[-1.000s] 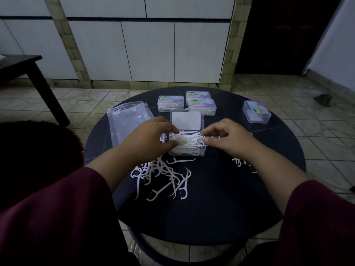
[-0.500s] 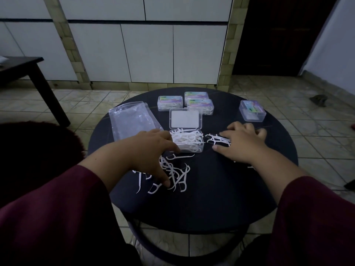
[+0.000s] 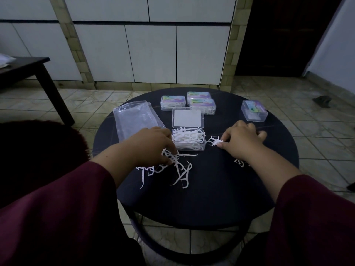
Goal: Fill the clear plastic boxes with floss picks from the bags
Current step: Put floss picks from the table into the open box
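Observation:
An open clear plastic box [image 3: 189,142] heaped with white floss picks sits mid-table, its lid [image 3: 187,118] folded back behind it. Loose floss picks [image 3: 178,167] lie scattered in front of it. My left hand [image 3: 153,144] rests on that pile, its fingers pinching some of the picks just left of the box. My right hand [image 3: 241,139] is to the right of the box and pinches a small cluster of floss picks [image 3: 215,141] against the table. A few more picks [image 3: 239,162] show beside my right wrist.
Three closed filled boxes [image 3: 189,102] stand behind the open one, and another closed box [image 3: 254,110] at the right rear. Empty clear bags [image 3: 134,120] lie at the left rear of the round dark table [image 3: 211,189]. A dark side table [image 3: 28,72] stands far left.
Both hands left the open box. My left hand dropped to the loose pile in front; my right hand moved right and closed its fingers on a small cluster of picks.

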